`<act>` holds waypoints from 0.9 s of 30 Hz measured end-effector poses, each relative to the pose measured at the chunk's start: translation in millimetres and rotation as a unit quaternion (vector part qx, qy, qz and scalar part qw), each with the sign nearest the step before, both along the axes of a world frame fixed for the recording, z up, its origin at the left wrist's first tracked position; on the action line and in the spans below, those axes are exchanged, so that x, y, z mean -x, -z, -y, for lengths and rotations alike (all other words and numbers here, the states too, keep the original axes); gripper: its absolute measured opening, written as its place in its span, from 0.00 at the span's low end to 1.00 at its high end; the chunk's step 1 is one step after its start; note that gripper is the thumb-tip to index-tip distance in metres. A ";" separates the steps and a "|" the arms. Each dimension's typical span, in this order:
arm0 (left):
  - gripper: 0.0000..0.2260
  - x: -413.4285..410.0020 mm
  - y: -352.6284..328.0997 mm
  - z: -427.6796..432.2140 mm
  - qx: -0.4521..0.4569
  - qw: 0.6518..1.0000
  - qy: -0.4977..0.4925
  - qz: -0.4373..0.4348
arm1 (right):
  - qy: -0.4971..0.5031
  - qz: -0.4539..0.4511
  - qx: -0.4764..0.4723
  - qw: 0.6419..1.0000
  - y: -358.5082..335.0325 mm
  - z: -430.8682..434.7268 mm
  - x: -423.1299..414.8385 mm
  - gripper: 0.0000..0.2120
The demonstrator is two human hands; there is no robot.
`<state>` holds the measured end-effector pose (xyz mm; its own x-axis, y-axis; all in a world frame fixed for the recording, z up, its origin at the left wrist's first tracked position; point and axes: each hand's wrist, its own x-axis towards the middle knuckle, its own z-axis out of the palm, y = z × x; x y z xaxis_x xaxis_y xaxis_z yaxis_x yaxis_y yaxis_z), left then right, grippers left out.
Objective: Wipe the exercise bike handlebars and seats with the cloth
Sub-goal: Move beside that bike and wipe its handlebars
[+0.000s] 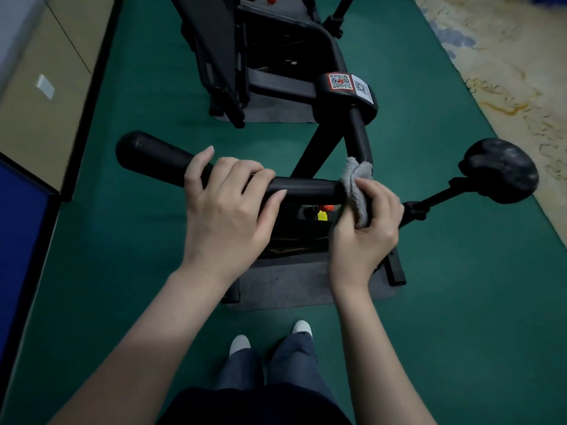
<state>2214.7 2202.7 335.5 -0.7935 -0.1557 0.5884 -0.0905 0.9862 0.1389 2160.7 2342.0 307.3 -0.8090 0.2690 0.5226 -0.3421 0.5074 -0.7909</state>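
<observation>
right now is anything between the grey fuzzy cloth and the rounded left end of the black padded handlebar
Yes: the left hand grips the black padded handlebar midway, between the grey fuzzy cloth in the right hand and that end.

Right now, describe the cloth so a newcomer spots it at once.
Start at the black exercise bike on the green floor and find its handlebar running across the middle. At the bar's right-hand bend, the right hand grips the cloth wrapped round the tube. It is the only pale, fuzzy thing among black tubing; the left hand grips bare bar.
</observation>
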 end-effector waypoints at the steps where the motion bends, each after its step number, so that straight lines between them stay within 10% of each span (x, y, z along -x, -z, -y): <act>1: 0.11 2.4 0.1 -4.4 -0.005 1.000 0.002 0.002 | 0.002 -0.003 0.018 1.000 3.3 2.5 -1.8 0.12; 19: 0.12 27.9 12.5 -39.7 -0.047 0.998 -0.039 0.010 | 0.016 0.132 0.354 0.926 10.7 -0.6 32.4 0.08; 27: 0.12 30.3 12.7 -45.8 -0.082 0.994 -0.069 -0.003 | -0.076 0.105 0.251 0.959 9.6 -18.2 30.8 0.11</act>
